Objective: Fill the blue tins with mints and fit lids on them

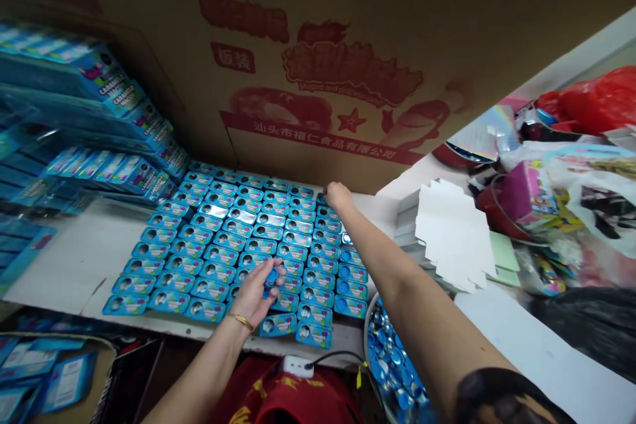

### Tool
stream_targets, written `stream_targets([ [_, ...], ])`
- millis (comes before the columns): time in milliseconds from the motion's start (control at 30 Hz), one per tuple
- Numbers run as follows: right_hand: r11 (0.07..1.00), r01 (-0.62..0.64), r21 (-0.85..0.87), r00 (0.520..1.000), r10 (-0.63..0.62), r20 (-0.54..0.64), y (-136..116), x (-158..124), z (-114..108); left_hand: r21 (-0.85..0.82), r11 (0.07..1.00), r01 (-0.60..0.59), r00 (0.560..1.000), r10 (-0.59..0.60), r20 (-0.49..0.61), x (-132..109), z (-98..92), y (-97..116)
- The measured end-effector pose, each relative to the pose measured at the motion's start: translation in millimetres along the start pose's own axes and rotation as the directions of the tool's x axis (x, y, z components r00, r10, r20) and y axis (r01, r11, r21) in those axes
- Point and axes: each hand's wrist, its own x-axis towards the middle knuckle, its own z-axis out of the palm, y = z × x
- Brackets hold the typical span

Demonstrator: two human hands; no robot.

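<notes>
My left hand (254,295), with a gold bracelet at the wrist, is turned partly palm up over the near middle of the box rows. Its fingers curl round small blue round tins (271,276). My right arm stretches across to the far end of the rightmost column. There my right hand (338,197) is closed with its fingertips down at a box; whatever they hold is hidden. Blue printed boxes (217,271) lie in close rows on the white table (82,265), each with a round hole. In the near right column, blue discs (344,287) show in the holes.
Beside my right arm stands a basin (368,338) of blue and silver round tins. A large cardboard carton (298,79) walls off the back. Stacked display boxes (114,89) rise at left; white card blanks (450,232) are piled at right. A power strip (297,366) sits at the front.
</notes>
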Motion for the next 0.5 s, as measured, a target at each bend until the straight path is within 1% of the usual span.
stream_targets([
  [167,0.993,-0.058,-0.103,0.980,0.076,0.181,-6.3,29.2,12.4,-0.013,1.000,0.003,1.000,-0.003,-0.014,-1.8,-3.3,1.9],
  [267,0.988,-0.063,-0.141,0.963,0.097,0.251,-5.0,42.3,17.9,-0.029,1.000,0.003,1.000,-0.003,-0.008,-2.3,-1.6,2.8],
  [367,0.985,-0.060,-0.159,0.956,0.102,0.275,-5.8,48.7,19.6,-0.035,0.999,0.012,1.000,-0.012,-0.003,-5.1,0.1,0.2],
  [500,0.985,-0.035,-0.167,0.962,0.079,0.262,-8.4,53.2,15.2,-0.014,0.999,0.031,0.999,-0.031,0.015,-15.7,-4.3,-8.3],
])
